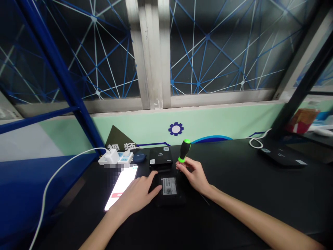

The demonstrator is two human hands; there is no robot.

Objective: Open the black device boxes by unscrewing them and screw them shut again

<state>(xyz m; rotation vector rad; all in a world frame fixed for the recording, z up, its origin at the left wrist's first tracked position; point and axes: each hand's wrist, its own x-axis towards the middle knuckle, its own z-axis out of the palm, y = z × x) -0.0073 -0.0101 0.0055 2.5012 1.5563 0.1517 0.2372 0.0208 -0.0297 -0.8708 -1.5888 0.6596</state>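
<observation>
Green and black, a screwdriver (184,151) stands nearly upright in the right hand (194,174), thumb and fingers closed on it at the handle's lower end, near the far right corner of a dark box (169,200) lying label-up on a black table (234,191). The left hand (140,191), spread and grasping nothing, rests thumb and forefinger at the box's left side. With no part visibly lifted away, the casing looks whole; work with the tool at that corner seems unfinished (whether its tip is seated, or how much is done, cannot be told). Behind sits another black box (160,156); a lit phone (126,180) lies beside the left hand.
</observation>
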